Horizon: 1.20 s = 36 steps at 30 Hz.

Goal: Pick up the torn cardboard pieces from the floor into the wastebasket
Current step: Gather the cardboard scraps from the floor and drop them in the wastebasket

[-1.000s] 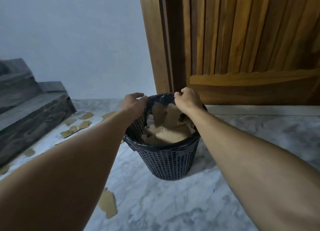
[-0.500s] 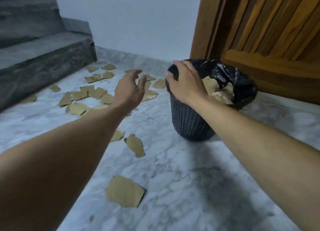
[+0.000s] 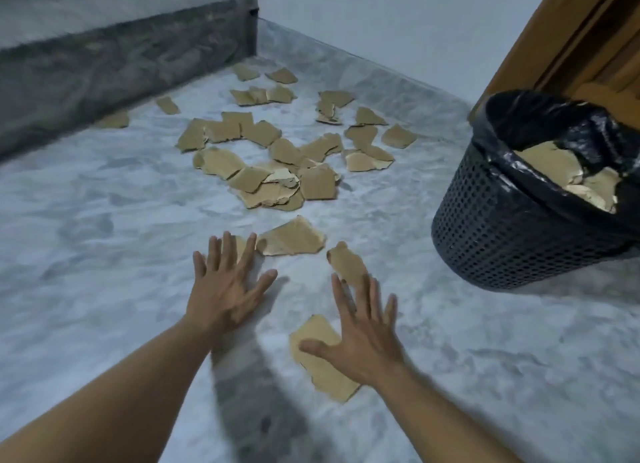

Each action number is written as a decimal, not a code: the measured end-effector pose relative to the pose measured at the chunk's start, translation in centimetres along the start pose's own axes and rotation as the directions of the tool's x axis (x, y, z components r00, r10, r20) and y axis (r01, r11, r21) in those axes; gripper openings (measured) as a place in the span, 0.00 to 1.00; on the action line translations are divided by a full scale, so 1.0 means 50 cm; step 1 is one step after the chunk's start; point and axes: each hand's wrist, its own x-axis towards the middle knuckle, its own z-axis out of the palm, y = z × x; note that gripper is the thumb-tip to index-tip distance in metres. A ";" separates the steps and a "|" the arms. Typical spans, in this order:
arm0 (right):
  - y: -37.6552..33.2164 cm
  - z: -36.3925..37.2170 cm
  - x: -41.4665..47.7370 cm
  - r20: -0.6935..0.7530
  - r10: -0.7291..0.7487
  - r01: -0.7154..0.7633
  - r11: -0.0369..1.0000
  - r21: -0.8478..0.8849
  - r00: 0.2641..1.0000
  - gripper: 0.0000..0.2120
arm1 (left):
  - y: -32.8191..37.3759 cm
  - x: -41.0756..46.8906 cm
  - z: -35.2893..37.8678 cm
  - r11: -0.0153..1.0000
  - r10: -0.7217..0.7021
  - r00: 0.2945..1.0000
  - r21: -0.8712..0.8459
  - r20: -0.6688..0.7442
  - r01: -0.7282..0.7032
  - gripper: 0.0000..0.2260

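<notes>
Torn cardboard pieces (image 3: 540, 162) inside wastebasket (image 3: 502, 240)

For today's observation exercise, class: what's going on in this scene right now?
A person reaches with both hands, fingers spread, toward torn cardboard pieces on the marble floor. The left hand is beside one piece; the right hand is over another. Many more lie scattered beyond. The lined wastebasket at right already holds some pieces.

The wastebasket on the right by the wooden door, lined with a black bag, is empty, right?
Not empty: the head view shows the wastebasket holding torn cardboard pieces inside its black bag. It does stand right, by the wooden door.
</notes>
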 end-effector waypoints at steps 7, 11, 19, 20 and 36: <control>-0.039 -0.048 0.227 -0.180 0.165 -0.146 0.983 0.114 0.970 0.57 | -0.008 0.145 -0.012 0.996 -0.026 0.993 0.077 -0.114 0.035 0.40; -0.046 -0.094 0.350 -0.174 0.208 -0.191 0.975 0.111 0.963 0.47 | -0.010 0.233 -0.045 0.995 -0.055 0.997 0.081 -0.047 0.059 0.43; -0.046 -0.156 0.557 -0.432 0.104 -0.022 0.981 0.191 0.896 0.31 | -0.005 0.384 -0.059 1.000 -0.029 0.997 0.004 -0.067 0.029 0.44; -0.041 -0.161 0.579 -0.519 0.074 0.011 0.987 0.159 0.852 0.29 | -0.005 0.409 -0.063 0.999 -0.041 0.993 -0.017 -0.110 0.039 0.45; 0.277 -0.371 0.858 -0.065 0.641 -0.559 0.711 0.426 0.765 0.42 | 0.026 0.517 -0.063 0.991 -0.035 0.995 0.127 -0.098 0.047 0.45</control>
